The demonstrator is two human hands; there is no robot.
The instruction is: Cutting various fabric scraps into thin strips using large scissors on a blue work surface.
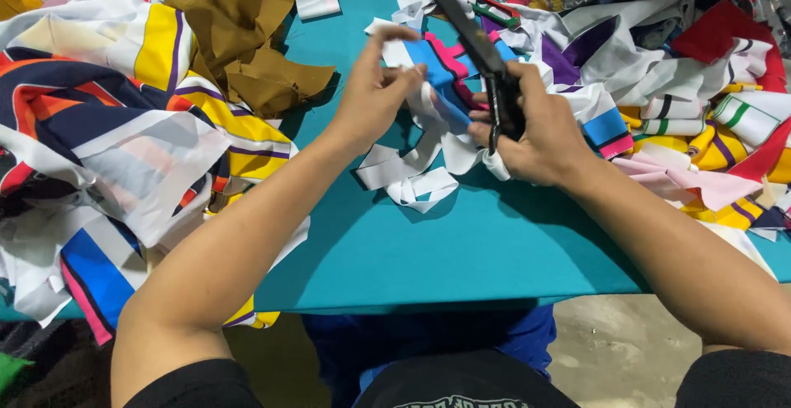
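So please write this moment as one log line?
left hand: holds blue-pink fabric strip | right hand: grips black scissors | surface: teal table

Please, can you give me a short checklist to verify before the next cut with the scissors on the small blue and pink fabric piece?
1. Right hand has a firm grip on the black scissors: ok.
2. Left hand pinches the blue and pink fabric piece between thumb and fingers: ok.
3. Left fingertips away from the blades: cannot tell, the hands sit close together.
4. Blades open or shut: cannot tell from this angle.
5. Fabric piece lifted off the teal table: ok.
6. White strips under the hands kept out of the cut: cannot tell; some hang from the held piece.
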